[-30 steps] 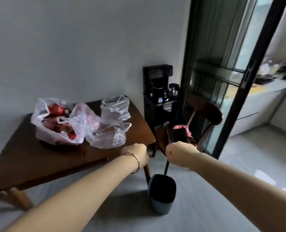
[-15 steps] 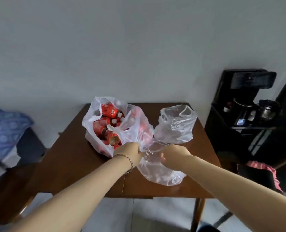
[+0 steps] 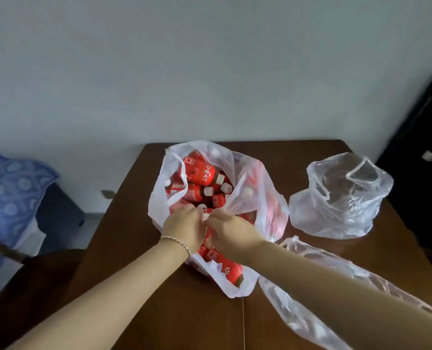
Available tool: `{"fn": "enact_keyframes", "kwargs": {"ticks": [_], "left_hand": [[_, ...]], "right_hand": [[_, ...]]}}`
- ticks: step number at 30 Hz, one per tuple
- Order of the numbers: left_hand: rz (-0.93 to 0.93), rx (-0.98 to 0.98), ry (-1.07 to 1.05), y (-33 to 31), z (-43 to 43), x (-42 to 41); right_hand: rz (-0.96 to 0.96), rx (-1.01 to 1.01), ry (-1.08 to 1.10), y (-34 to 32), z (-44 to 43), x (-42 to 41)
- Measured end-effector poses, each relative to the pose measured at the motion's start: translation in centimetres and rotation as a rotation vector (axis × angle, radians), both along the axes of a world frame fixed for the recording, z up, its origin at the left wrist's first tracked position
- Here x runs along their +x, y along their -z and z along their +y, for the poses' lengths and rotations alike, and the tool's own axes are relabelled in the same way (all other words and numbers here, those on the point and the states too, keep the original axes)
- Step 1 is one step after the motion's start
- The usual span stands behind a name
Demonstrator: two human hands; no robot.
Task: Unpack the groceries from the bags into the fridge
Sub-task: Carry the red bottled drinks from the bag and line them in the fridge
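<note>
Left hand (image 3: 184,227) curled among the bottles (image 3: 197,173), grip unclear. Right hand (image 3: 231,232) pinches the bag (image 3: 268,198) rim. Two clear bags (image 3: 336,205) crowd the right, and the table (image 3: 124,248) edge runs close on the left.

On the table (image 3: 134,248) a bag (image 3: 268,198) sits in the middle with bottles (image 3: 199,173) piled inside. A second bag (image 3: 336,210) stands to its right and slightly farther, and a third bag (image 3: 298,311) lies flat at the near right.
</note>
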State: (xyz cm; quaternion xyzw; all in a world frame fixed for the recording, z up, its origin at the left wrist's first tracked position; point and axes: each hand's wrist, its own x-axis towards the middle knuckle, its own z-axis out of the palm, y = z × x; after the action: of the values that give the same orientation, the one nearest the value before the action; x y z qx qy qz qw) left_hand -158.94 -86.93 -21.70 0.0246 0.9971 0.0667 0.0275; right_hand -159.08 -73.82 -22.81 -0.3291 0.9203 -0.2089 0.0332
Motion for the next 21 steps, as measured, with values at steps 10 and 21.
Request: {"fn": "enact_keyframes", "kwargs": {"ticks": [10,21], "left_hand": [[-0.137,-0.325,0.303,3.6,-9.9,-8.2],[-0.011,0.167,0.214,3.9,-10.5,-10.2]], "right_hand": [[-0.309,0.477,0.520,5.0,-6.8,-7.0],[-0.859,-0.010,0.798,5.9,-6.8,-7.9]]}}
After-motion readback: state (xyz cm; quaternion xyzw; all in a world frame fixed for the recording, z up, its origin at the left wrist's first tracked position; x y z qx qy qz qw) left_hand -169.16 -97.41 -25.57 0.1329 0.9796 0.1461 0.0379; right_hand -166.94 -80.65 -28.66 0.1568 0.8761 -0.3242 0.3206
